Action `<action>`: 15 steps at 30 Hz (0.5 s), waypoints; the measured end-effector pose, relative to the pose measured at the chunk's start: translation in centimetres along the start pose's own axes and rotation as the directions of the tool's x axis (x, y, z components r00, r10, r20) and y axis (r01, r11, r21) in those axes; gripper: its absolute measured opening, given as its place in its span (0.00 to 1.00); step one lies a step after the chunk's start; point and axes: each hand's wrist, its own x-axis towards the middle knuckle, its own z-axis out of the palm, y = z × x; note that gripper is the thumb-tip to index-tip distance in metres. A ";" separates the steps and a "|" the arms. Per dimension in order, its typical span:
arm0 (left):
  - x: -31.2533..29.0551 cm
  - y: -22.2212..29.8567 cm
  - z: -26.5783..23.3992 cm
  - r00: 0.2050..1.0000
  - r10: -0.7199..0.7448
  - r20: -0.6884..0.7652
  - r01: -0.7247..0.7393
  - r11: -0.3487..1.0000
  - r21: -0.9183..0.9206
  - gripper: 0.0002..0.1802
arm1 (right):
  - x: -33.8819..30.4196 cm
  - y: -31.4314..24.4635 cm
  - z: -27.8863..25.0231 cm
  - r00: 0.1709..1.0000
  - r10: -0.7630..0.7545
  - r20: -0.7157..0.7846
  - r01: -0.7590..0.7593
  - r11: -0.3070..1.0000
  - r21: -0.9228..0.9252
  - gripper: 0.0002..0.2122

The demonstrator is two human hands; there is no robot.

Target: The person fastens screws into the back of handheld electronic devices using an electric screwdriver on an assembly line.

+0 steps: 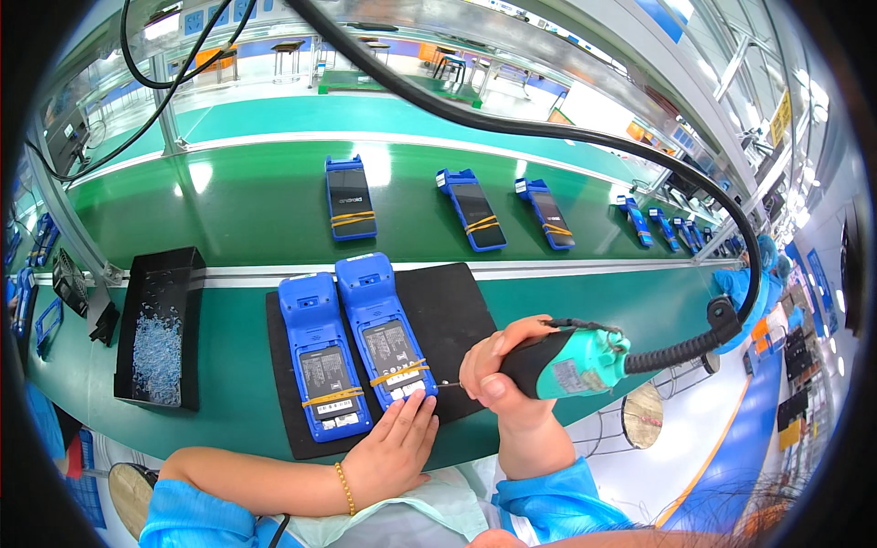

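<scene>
Two blue handheld payment terminals lie back side up on a black mat: the left terminal [322, 365] and the right terminal [379, 320]. Each shows a battery with a label and has yellow rubber bands round its lower part. My left hand [397, 447] is open, its fingers stretched together over the bottom end of the right terminal. In my closed right hand [504, 379] is a green and black electric screwdriver [580, 363], tilted nearly level. Its thin bit points left at the lower right edge of that terminal; whether it touches a screw cannot be made out.
A black tray [123, 365] with many small light-blue screws stands left of the black mat [461, 310]. Beyond a metal rail, several banded terminals [352, 201] lie screen up on the green conveyor [265, 210]. A thick black cable [548, 131] arches overhead to the screwdriver. Another person [744, 288] works far right.
</scene>
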 end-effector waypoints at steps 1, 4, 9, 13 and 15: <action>0.1 -0.1 -0.2 0.999 -0.006 -0.032 0.003 0.997 -0.076 0.39 | 0.0 -0.1 0.2 0.999 -0.009 -0.052 0.012 0.998 0.056 0.16; 0.3 -0.9 -0.3 0.976 -0.104 -0.191 0.032 0.936 -0.349 0.32 | 0.2 -0.4 0.2 0.994 -0.035 -0.099 0.045 0.994 0.104 0.16; 1.9 -2.8 -2.1 0.900 -0.233 -0.368 0.180 0.968 -0.172 0.25 | 0.4 -0.8 -0.2 0.989 -0.111 -0.093 0.131 0.959 0.251 0.16; 1.7 -3.5 -0.8 0.898 -0.217 -0.384 0.174 0.974 -0.144 0.17 | 0.4 -1.0 0.1 0.990 -0.120 -0.072 0.137 0.934 0.329 0.16; 1.2 -3.7 -1.2 0.914 -0.170 -0.369 0.131 0.983 -0.128 0.14 | 0.5 -0.8 -0.1 0.989 -0.135 -0.066 0.150 0.929 0.339 0.16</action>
